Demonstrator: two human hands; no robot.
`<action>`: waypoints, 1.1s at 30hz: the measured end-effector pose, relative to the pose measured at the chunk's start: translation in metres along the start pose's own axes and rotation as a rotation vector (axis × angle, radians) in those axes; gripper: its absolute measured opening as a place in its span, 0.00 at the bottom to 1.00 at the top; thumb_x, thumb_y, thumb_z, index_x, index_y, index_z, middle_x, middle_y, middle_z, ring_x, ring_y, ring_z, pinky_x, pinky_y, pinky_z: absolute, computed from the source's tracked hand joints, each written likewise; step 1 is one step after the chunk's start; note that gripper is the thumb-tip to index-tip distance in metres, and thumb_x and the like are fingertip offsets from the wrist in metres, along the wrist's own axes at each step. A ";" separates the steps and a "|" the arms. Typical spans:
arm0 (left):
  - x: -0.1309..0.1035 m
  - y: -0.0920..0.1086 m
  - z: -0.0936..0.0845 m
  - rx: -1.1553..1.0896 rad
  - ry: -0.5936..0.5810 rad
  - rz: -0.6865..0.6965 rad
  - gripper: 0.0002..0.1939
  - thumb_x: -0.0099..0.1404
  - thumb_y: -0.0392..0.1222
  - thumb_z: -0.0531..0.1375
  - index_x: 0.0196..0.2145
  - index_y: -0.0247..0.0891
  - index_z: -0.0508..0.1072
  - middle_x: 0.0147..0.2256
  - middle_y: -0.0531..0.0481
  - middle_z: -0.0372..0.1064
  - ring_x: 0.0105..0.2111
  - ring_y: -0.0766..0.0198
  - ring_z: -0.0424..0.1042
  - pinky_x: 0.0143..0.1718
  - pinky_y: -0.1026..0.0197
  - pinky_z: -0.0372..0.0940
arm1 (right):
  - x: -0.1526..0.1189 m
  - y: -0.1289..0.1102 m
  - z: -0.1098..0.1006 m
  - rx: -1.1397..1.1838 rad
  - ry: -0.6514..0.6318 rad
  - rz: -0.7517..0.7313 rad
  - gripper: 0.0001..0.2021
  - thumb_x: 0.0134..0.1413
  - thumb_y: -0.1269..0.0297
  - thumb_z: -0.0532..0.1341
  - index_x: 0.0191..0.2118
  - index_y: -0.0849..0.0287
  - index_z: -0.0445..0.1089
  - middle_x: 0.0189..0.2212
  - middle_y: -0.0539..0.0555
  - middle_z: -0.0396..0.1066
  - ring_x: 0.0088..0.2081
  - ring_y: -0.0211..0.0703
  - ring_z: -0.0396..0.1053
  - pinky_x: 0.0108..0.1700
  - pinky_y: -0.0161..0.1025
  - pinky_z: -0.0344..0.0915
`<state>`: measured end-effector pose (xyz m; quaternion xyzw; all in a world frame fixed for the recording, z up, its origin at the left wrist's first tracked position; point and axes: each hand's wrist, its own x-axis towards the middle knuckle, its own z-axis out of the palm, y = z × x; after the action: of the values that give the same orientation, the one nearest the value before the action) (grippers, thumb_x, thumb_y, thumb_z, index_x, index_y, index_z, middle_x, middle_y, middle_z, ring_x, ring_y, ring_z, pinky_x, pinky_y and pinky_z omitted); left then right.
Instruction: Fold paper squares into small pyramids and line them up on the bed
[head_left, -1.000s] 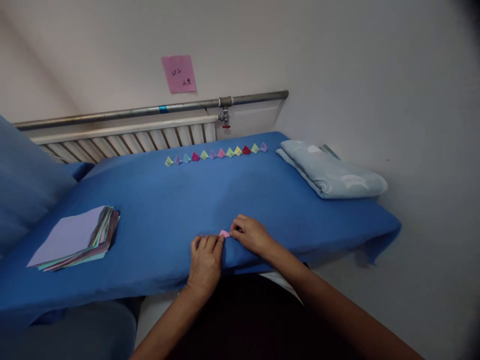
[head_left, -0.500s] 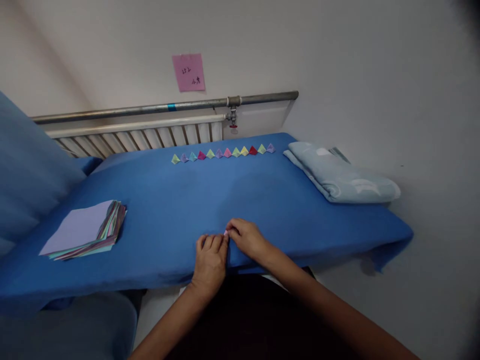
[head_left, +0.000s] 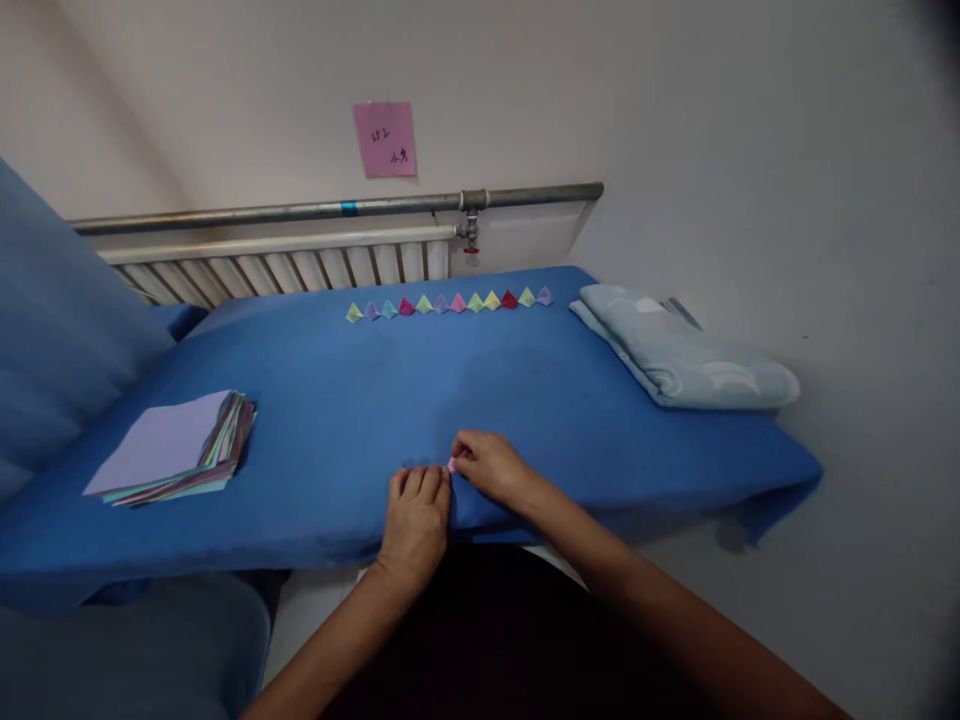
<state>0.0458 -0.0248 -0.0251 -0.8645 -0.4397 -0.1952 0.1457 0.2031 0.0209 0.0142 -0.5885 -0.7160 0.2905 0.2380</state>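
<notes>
Near the front edge of the blue-covered surface, a small pink piece of folded paper [head_left: 451,465] shows between my hands. My right hand [head_left: 487,465] pinches it with thumb and fingers. My left hand [head_left: 415,512] lies palm down beside it, its fingers bent and close together, the fingertips at the paper's left side. Most of the paper is hidden by my fingers. Beyond my hands, a row of small folded paper pieces [head_left: 458,303] in several colours stretches across the far part of the blue sheet [head_left: 322,420].
On the left lies a stack of coloured paper [head_left: 161,440] with a lilac sheet on top. A folded light-blue blanket [head_left: 682,350] rests at the right. Behind are a radiator [head_left: 300,268], a pipe with a valve [head_left: 471,230], and a pink note [head_left: 385,140] on the wall.
The view has shifted slightly. Both hands stay at the pink paper, a little more of which shows between them. The paper row and the stack lie as before.
</notes>
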 end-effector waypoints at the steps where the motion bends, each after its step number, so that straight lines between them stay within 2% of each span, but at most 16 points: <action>1: 0.000 0.001 0.000 -0.004 0.001 -0.016 0.19 0.62 0.27 0.50 0.49 0.29 0.71 0.45 0.40 0.72 0.44 0.53 0.66 0.48 0.48 0.59 | 0.001 0.000 0.000 -0.005 -0.004 -0.003 0.05 0.49 0.75 0.60 0.29 0.59 0.70 0.24 0.48 0.70 0.27 0.34 0.64 0.32 0.32 0.57; 5: 0.001 0.002 0.002 -0.010 0.007 -0.068 0.20 0.62 0.27 0.50 0.51 0.30 0.70 0.46 0.39 0.71 0.44 0.53 0.66 0.47 0.50 0.60 | 0.002 0.000 -0.001 -0.020 -0.012 -0.027 0.05 0.49 0.75 0.61 0.28 0.59 0.70 0.24 0.48 0.70 0.27 0.34 0.64 0.32 0.32 0.57; 12: 0.000 -0.001 0.005 0.020 -0.020 0.021 0.21 0.60 0.26 0.52 0.51 0.32 0.70 0.47 0.39 0.71 0.44 0.53 0.67 0.48 0.48 0.60 | 0.001 0.000 0.000 -0.038 -0.004 -0.038 0.04 0.50 0.74 0.61 0.28 0.59 0.69 0.24 0.48 0.69 0.27 0.35 0.63 0.31 0.31 0.56; 25: 0.005 0.003 0.007 0.034 0.004 -0.005 0.19 0.58 0.25 0.52 0.46 0.31 0.73 0.43 0.40 0.71 0.41 0.55 0.67 0.49 0.46 0.60 | -0.003 -0.008 0.002 -0.112 -0.009 -0.096 0.06 0.51 0.77 0.58 0.29 0.60 0.69 0.29 0.53 0.70 0.32 0.38 0.65 0.37 0.35 0.58; 33: 0.004 0.003 0.004 0.042 -0.027 0.003 0.21 0.58 0.26 0.53 0.49 0.30 0.72 0.44 0.41 0.71 0.42 0.55 0.67 0.50 0.48 0.59 | 0.000 0.003 0.000 -0.010 -0.041 -0.044 0.04 0.50 0.75 0.60 0.31 0.60 0.71 0.28 0.50 0.71 0.30 0.35 0.66 0.35 0.31 0.60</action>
<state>0.0512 -0.0217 -0.0273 -0.8643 -0.4446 -0.1742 0.1583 0.2056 0.0212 0.0122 -0.5675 -0.7350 0.2938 0.2266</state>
